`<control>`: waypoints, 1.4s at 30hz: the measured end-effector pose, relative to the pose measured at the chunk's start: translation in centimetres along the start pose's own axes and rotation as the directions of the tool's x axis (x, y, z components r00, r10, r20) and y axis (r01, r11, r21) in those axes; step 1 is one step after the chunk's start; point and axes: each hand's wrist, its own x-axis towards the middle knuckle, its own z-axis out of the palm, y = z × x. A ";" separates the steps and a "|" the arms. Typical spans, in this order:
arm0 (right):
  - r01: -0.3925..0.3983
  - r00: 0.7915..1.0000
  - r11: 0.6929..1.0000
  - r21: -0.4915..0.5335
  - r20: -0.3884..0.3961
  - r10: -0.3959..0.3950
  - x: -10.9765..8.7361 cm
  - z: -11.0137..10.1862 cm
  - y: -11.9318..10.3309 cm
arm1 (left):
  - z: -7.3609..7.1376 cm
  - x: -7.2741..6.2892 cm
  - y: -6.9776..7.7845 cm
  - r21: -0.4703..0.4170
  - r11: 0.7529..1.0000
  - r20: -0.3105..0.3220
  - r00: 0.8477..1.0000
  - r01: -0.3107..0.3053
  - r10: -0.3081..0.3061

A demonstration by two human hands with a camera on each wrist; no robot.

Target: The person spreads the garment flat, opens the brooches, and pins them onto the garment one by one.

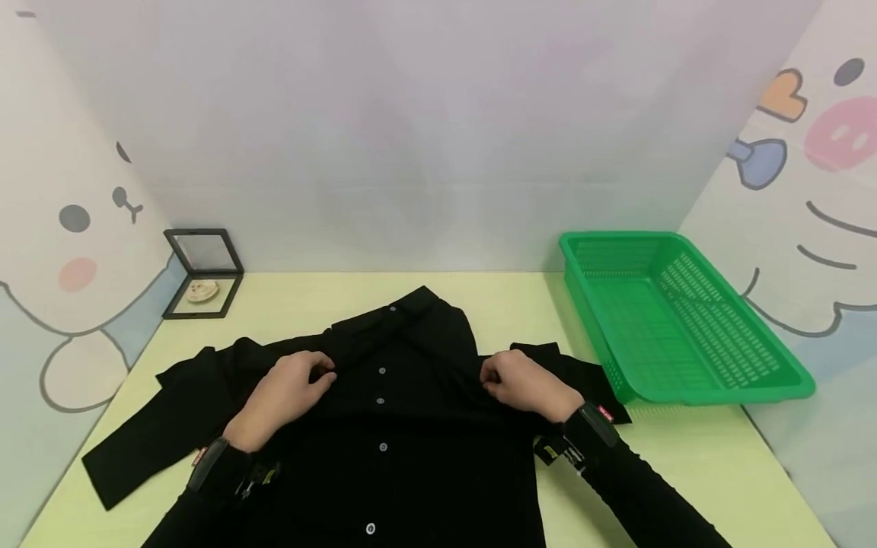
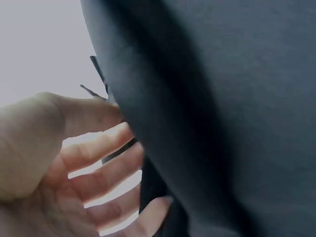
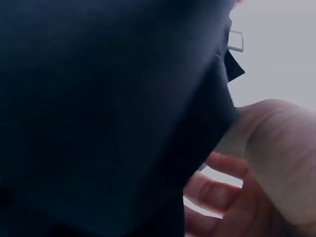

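A black button-up shirt [image 1: 425, 449] lies front side up, its collar pointing away from me and a row of pale buttons down its middle. My left hand [image 1: 291, 388] pinches the cloth at the shirt's left side below the shoulder. On the opposite side, my right hand [image 1: 524, 380] pinches the cloth near the other sleeve. Both wrist views show thumb and fingers against the dark fabric, the left hand [image 2: 98, 158] from one side and the right hand [image 3: 247, 173] from the other. One sleeve [image 1: 157, 426] spreads out to the left; the right sleeve [image 1: 582, 373] is partly covered by my wrist.
A green plastic basket [image 1: 685, 320] stands at the right rear, near the right sleeve. At the left rear sits an opened black-framed display case [image 1: 203, 293] with a small pale object inside. Walls with cartoon prints border the pale yellow table [image 1: 692, 472].
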 end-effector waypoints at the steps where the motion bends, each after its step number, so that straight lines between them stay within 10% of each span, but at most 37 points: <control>1: -0.022 1.000 1.000 0.007 0.002 0.022 0.2 -0.2 -0.2 | -0.1 0.1 0.2 0.006 1.000 -0.017 1.000 -0.002 0.002; 13: -0.175 0.950 0.971 0.165 -0.229 0.211 3.6 -0.4 -0.7 | -0.2 3.3 2.1 0.047 0.998 -0.120 0.992 0.041 -0.035; 22: -0.236 0.967 0.970 0.055 -0.083 0.240 4.7 0.6 -0.2 | 1.0 4.0 2.4 0.095 0.994 -0.044 0.998 0.049 -0.045; 31: -0.274 0.960 0.962 0.008 0.054 0.273 4.4 -0.4 -0.9 | -0.3 3.9 2.2 0.068 0.997 0.182 0.983 0.020 -0.032; 42: -0.226 0.969 0.974 0.025 0.108 0.222 8.0 -5.3 -1.4 | -3.8 7.8 1.6 0.077 0.995 0.085 0.993 0.070 -0.076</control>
